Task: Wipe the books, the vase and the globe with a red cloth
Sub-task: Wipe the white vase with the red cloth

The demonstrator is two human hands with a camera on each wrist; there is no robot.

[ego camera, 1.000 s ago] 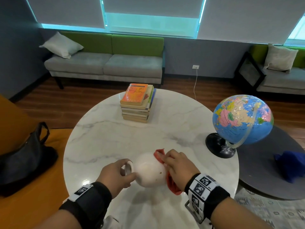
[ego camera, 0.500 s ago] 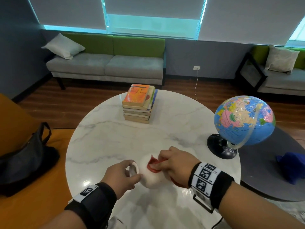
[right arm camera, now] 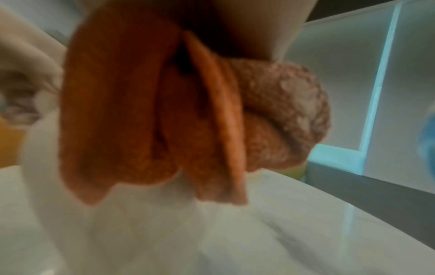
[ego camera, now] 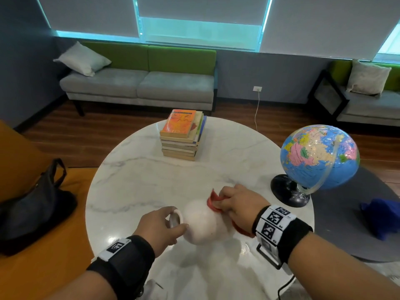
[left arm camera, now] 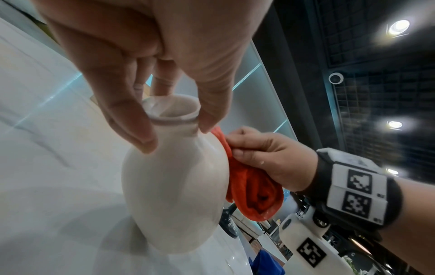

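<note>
No legible text; orange book (ego camera: 179, 123) cover script unreadable.

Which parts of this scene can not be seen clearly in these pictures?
- Vase base: head view, hidden under its own body.
- Red cloth: right wrist view, blurred.
- Top book title: head view, too small.
- Right hand fingertips: head view, tucked behind the cloth.

Marble table (ego camera: 134, 182) — books (ego camera: 183, 135), globe (ego camera: 318, 161), vase (ego camera: 203, 224).
</note>
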